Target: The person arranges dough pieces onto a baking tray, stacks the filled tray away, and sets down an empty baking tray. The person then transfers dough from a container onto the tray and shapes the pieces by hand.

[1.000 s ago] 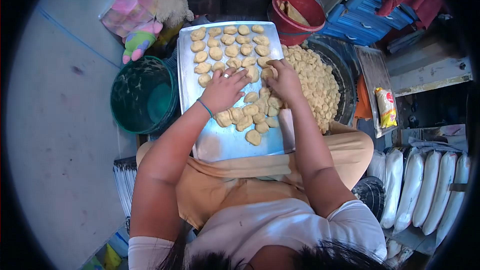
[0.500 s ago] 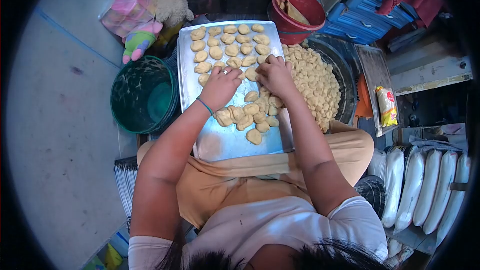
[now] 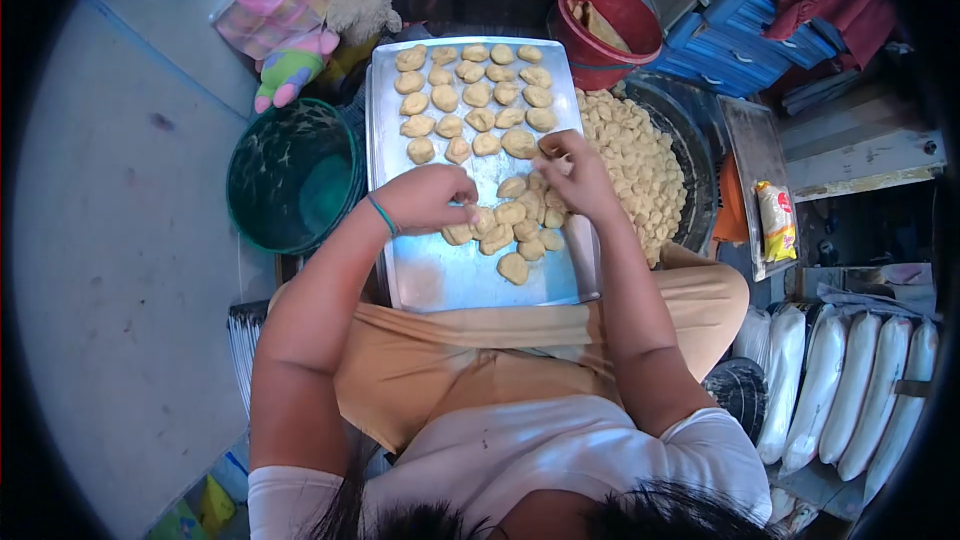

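Note:
A metal tray [image 3: 430,280] rests by my lap, with flattened dough pieces [image 3: 480,120] set in rows over its far half. A loose heap of dough pieces [image 3: 515,230] lies nearer to me on the same tray. My left hand [image 3: 428,198] is over the left side of this heap, fingers curled and thumb low against a piece; its grip is partly hidden. At the right end of the nearest row, my right hand [image 3: 580,178] has its fingertips bent around a dough piece, mostly covered by the fingers.
Right of the tray, a wide black basin [image 3: 700,155] holds many dough lumps. A red bucket [image 3: 606,65] stands behind it, a green bucket [image 3: 295,175] to the left. A yellow-and-white packet [image 3: 775,220] lies on a board at right, above several filled white bags [image 3: 820,380].
My left hand has drawn back from the row toward the heap, uncovering pieces in the nearest row. My right hand has moved slightly right and down, to that row's right end.

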